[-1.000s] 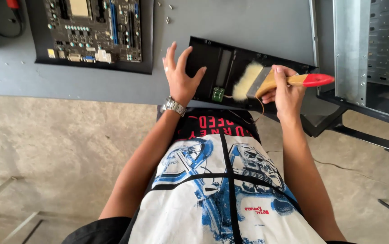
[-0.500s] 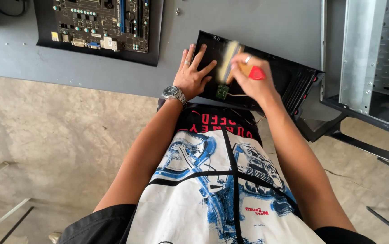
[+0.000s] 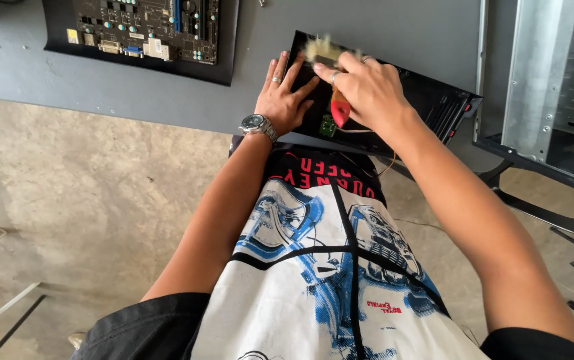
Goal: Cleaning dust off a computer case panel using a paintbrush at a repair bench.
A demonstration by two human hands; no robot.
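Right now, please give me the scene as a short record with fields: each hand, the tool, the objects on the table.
left hand: flat, palm down, pressing on the black panel
right hand: gripping a paintbrush, red handle, pale bristles blurred over the panel's far edge
table: grey surface
motherboard: lies flat, apart from the panel, on the left hand's side
metal computer case: on the right hand's side, open frame
wristwatch: on the left wrist

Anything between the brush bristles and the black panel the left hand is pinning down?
Nothing visible. The right hand holds the brush, whose blurred bristles lie right over the far end of the black panel. The left hand rests flat beside them, not under the bristles.
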